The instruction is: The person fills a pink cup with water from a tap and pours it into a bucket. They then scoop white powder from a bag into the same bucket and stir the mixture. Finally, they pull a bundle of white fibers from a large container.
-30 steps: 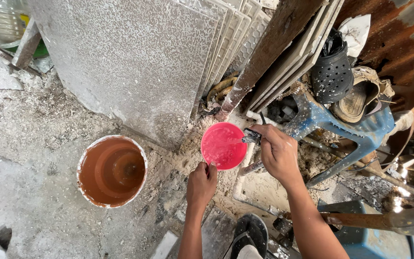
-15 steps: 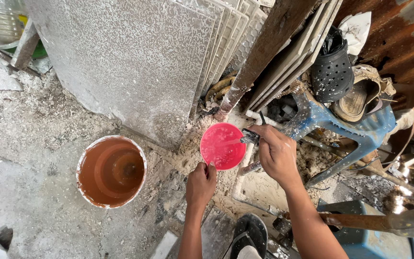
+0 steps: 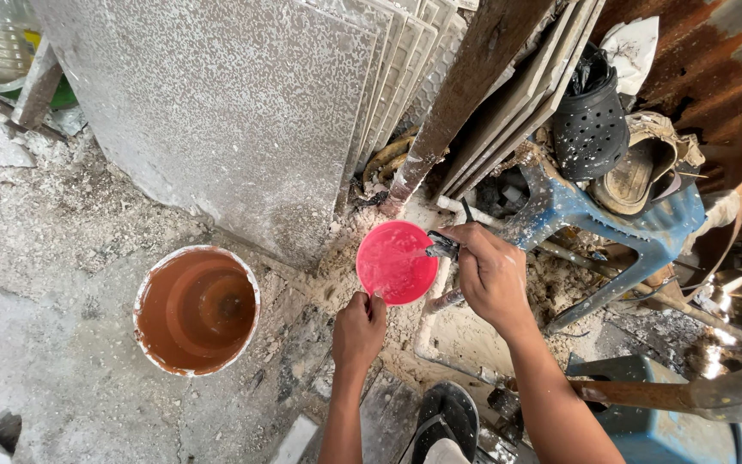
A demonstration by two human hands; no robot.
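**Pink bowl at the tap**

Dusty concrete floor [image 3: 62,344] is lying under leaning tiles [image 3: 216,112]; a bucket [image 3: 197,309] of brown water is standing nearby. The tap [image 3: 442,247] is mostly hidden. The left hand [image 3: 359,331] is closing its grip on the pink bowl [image 3: 397,262] by the near rim. The right hand [image 3: 491,275] is closing around the tap, just beside the bowl.

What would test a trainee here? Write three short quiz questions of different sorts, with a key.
1. True or false: the left hand grips the round pink plastic bowl at its near rim.
2. Which lies left of the bowl: (a) the round bucket of brown water, (b) the blue plastic chair?
3. Fill in: the right hand holds a small dark tool at the bowl's ___ edge.

Key: 1 true; 2 a; 3 right.
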